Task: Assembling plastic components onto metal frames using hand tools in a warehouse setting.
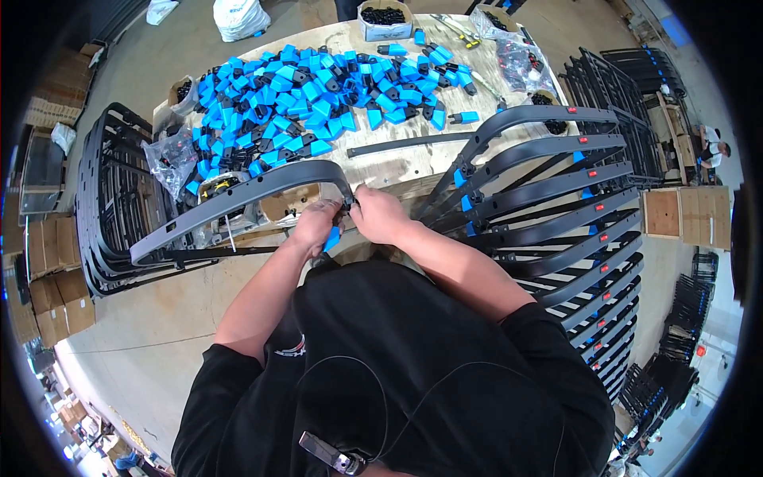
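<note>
A black curved metal frame (230,199) stretches from the left to the front of my body, its bent end coming down between my hands. My left hand (314,226) is closed at that end, and the blue tip of a blue-and-black plastic end piece (332,239) sticks out below its fingers. My right hand (377,215) is closed around the frame's bent end from the other side, thumb up against it. The fingers hide just where the piece and the frame meet. Beyond my hands, a big pile of blue-and-black plastic end pieces (318,87) covers much of the wooden table (397,163).
Black frames with blue ends stand in a long row (556,211) close on my right. More black frames (103,199) are stacked at the left. A loose black bar (409,145), a box of black parts (385,20) and plastic bags (524,67) lie on the table.
</note>
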`<move>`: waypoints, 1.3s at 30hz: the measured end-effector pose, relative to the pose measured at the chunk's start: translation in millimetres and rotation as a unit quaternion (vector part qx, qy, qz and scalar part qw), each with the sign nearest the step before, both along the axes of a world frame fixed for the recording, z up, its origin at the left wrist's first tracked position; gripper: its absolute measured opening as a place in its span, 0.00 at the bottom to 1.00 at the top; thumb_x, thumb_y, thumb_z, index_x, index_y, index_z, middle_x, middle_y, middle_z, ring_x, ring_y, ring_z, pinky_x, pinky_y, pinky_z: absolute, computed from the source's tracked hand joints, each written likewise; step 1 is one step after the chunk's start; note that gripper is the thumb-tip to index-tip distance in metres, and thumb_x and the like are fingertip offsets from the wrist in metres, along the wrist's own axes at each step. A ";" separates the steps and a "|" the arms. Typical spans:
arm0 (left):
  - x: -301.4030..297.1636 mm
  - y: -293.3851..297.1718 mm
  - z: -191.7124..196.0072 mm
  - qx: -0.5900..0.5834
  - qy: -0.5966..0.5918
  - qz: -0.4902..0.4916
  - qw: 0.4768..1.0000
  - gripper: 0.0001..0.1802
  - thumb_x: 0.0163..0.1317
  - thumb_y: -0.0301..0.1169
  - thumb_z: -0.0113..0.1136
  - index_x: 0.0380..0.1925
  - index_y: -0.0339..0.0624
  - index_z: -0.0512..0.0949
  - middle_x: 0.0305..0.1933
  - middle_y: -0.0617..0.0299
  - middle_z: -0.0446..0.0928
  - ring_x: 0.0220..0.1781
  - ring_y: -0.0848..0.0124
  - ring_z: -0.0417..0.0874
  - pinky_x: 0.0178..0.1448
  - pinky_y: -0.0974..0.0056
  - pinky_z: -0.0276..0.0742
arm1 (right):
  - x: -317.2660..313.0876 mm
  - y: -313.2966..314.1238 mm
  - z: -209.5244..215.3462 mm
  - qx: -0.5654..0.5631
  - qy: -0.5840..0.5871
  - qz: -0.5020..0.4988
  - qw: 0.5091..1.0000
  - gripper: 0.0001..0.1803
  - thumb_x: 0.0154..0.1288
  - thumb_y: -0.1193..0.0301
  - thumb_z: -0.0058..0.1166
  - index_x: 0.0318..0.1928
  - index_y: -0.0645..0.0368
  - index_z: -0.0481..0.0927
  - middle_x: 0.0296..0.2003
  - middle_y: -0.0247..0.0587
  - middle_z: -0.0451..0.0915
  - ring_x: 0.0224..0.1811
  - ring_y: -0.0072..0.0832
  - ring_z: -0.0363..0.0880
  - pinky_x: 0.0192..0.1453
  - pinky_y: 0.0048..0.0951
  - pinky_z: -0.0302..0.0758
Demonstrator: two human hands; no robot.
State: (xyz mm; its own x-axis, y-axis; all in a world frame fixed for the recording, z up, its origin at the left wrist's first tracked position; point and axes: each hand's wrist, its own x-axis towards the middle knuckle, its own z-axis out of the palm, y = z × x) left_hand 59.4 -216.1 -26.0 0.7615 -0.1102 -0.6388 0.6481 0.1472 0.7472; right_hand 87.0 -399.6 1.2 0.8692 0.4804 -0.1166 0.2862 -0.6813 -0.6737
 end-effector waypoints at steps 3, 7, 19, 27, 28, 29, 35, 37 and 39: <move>-5.9 -2.3 3.9 0.108 -0.024 -0.027 0.993 0.17 0.78 0.39 0.54 0.35 0.36 0.79 0.25 0.64 0.75 0.23 0.75 0.74 0.28 0.66 0.68 | 0.4 -0.7 8.2 -0.014 0.003 0.013 1.000 0.14 0.68 0.66 0.53 0.42 0.68 0.74 0.36 0.60 0.83 0.42 0.56 0.84 0.47 0.54 0.80; -11.8 -5.2 -2.2 0.123 -0.101 -0.024 0.987 0.16 0.78 0.39 0.54 0.38 0.37 0.80 0.25 0.66 0.75 0.24 0.78 0.74 0.29 0.68 0.69 | -0.4 -2.1 3.1 -0.021 0.009 0.006 1.000 0.14 0.68 0.65 0.54 0.41 0.67 0.75 0.36 0.60 0.84 0.42 0.56 0.84 0.47 0.54 0.79; -72.8 35.1 32.5 0.281 -0.129 -0.086 0.947 0.12 0.64 0.35 0.68 0.38 0.38 0.80 0.30 0.62 0.80 0.32 0.76 0.78 0.38 0.66 0.76 | -36.0 -17.6 -41.9 0.372 0.624 -0.112 0.678 0.10 0.71 0.79 0.45 0.49 0.68 0.75 0.37 0.50 0.81 0.35 0.43 0.85 0.38 0.41 0.85; -93.7 57.7 107.5 0.396 -0.279 -0.181 0.856 0.24 0.53 0.41 0.77 0.44 0.39 0.82 0.38 0.56 0.84 0.37 0.64 0.86 0.44 0.61 0.81 | -49.9 63.8 2.9 0.379 0.636 -0.060 0.669 0.13 0.73 0.70 0.49 0.48 0.65 0.80 0.37 0.48 0.84 0.38 0.41 0.87 0.29 0.37 0.76; -94.4 63.2 118.9 0.392 -0.261 -0.179 0.864 0.24 0.53 0.43 0.77 0.45 0.40 0.83 0.40 0.53 0.85 0.40 0.58 0.87 0.46 0.58 0.82 | -54.3 75.3 12.0 0.351 0.622 -0.056 0.698 0.12 0.73 0.69 0.48 0.47 0.65 0.80 0.36 0.48 0.84 0.34 0.40 0.87 0.27 0.37 0.74; -97.9 73.1 117.7 0.390 -0.265 -0.175 0.864 0.24 0.53 0.43 0.77 0.45 0.40 0.83 0.40 0.53 0.85 0.40 0.58 0.87 0.46 0.58 0.82 | -60.4 88.1 21.9 0.321 0.606 -0.052 0.726 0.12 0.73 0.69 0.48 0.47 0.64 0.80 0.34 0.47 0.84 0.30 0.40 0.86 0.25 0.36 0.73; -132.0 174.3 105.1 0.406 -0.296 -0.141 0.853 0.21 0.61 0.44 0.70 0.47 0.41 0.85 0.41 0.52 0.85 0.42 0.55 0.88 0.47 0.56 0.83 | -94.4 193.3 29.6 0.312 0.558 -0.058 0.767 0.13 0.74 0.66 0.44 0.42 0.62 0.79 0.28 0.44 0.81 0.19 0.29 0.78 0.18 0.27 0.63; -145.7 220.6 98.0 0.462 -0.347 -0.133 0.806 0.20 0.59 0.41 0.72 0.44 0.38 0.84 0.40 0.50 0.84 0.41 0.55 0.87 0.47 0.57 0.83 | -104.3 240.3 24.4 0.336 0.588 -0.063 0.733 0.13 0.75 0.65 0.43 0.41 0.60 0.79 0.24 0.40 0.77 0.15 0.23 0.67 0.17 0.25 0.58; -160.7 265.1 95.4 0.468 -0.353 -0.126 0.800 0.18 0.60 0.40 0.71 0.43 0.37 0.84 0.40 0.49 0.84 0.41 0.53 0.87 0.46 0.55 0.83 | -125.7 282.7 25.2 0.380 0.597 -0.046 0.705 0.11 0.74 0.64 0.42 0.41 0.58 0.75 0.21 0.36 0.73 0.14 0.17 0.58 0.17 0.25 0.53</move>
State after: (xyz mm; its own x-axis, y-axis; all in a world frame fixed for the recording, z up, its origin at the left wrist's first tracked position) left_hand -101.3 49.1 69.3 0.9979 -0.0427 0.0485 -0.0639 -0.7607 0.6459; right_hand -38.8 -116.9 26.4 0.4005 0.7462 -0.5319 -0.8166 0.0273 -0.5766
